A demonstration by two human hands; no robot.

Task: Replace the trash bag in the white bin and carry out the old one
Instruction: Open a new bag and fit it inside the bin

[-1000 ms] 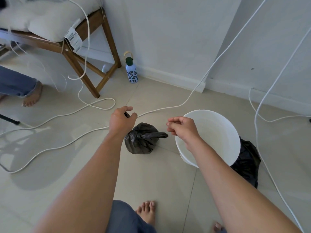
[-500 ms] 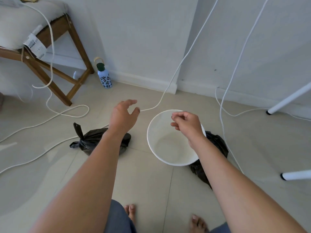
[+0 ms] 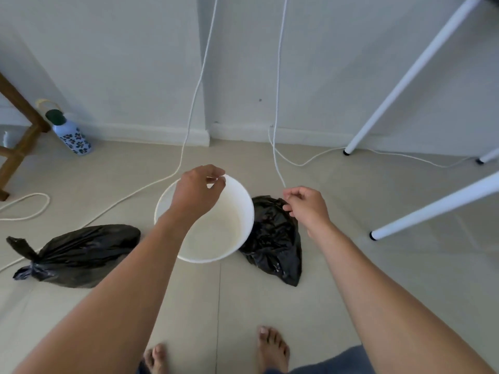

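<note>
Hard to say what the hands are actually gripping here. The left hand (image 3: 198,190) hovers over the far rim of the white bin (image 3: 244,209), fingers curled loosely toward the thumb, nothing visibly in them. The right hand (image 3: 306,206) is pinched the same way, just above the crumpled black bag (image 3: 272,238) lying flat beside the bin; can't tell if it's touching the plastic. The bin is round, smooth plastic, with no liner, and the left forearm covers part of it. The knotted full bag (image 3: 78,253), shiny and wrinkled, lies on the tile floor (image 3: 378,279) to the left. A wooden chair leg (image 3: 16,147) is cut off at the edge.
</note>
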